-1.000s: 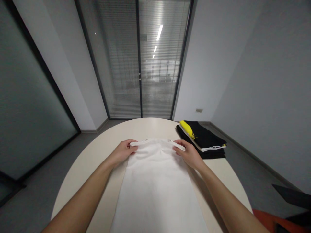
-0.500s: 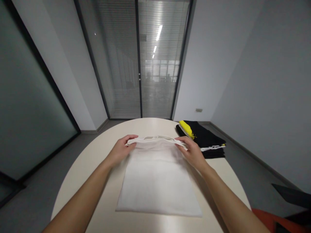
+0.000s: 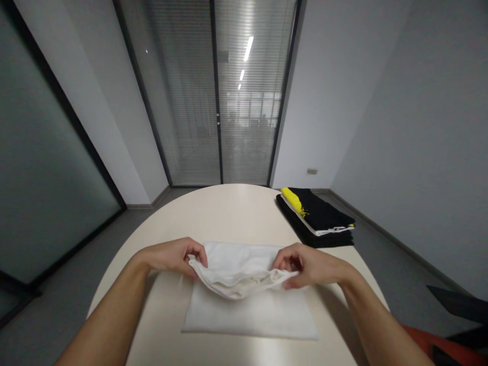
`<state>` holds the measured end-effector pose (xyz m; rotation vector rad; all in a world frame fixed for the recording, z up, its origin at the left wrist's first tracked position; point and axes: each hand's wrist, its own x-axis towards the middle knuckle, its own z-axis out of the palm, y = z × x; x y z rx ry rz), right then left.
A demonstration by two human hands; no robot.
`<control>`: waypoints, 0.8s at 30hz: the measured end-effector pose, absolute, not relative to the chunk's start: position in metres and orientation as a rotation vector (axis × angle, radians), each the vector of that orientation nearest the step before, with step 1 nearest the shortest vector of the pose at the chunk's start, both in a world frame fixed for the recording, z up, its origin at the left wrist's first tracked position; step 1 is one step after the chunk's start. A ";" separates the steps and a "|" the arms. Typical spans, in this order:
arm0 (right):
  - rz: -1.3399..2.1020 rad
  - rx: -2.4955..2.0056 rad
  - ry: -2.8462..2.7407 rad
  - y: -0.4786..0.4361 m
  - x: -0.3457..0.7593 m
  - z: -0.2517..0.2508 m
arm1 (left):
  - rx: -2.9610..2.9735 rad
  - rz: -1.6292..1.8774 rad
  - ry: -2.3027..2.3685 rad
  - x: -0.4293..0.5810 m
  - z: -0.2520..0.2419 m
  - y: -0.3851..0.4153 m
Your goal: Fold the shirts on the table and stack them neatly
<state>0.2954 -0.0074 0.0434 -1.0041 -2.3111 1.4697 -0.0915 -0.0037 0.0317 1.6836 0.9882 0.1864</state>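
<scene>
A large, soft white fabric piece, apparently a garment (image 3: 247, 290), lay folded back over itself near the middle of a round, cream-coloured, smooth tabletop (image 3: 224, 216). Its lower layer rested flat, with a straight edge on the side nearest the wearer; its upper layer was raised at a gathered, several-ply rim that sagged in a shallow curve between two bare hands. The left hand (image 3: 173, 255) was at the left end of this rim, its grip pinching the fabric between thumb and curled fingers. The right hand (image 3: 307, 265) was at the right end, its grip likewise grasping the bunched rim, the thumb on the near side and the fingers bent over from the far side. Both forearms reached in from either side of the white fabric piece.

Beyond the white fabric piece and to its right, apart from it, a neat stack of folded black cloth (image 3: 324, 213) with a bright yellow patch (image 3: 293, 201) and a white edge sat at the tabletop's border. Farther beyond the white fabric piece stood a dark-framed glass partition with horizontal blinds (image 3: 186, 127). To its near right, past the tabletop, a red object with black parts (image 3: 438, 345) was only partly visible.
</scene>
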 end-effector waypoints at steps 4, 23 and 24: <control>1.750 -1.035 -2.269 -0.006 0.296 0.037 | 1.781 0.057 1.016 -0.088 0.034 -0.006; 1.094 -1.625 -2.159 0.021 0.319 0.003 | 1.608 0.296 1.511 -0.090 0.003 0.012; 1.130 -1.598 -2.168 0.023 0.320 -0.001 | 1.623 0.304 1.516 -0.088 0.000 0.013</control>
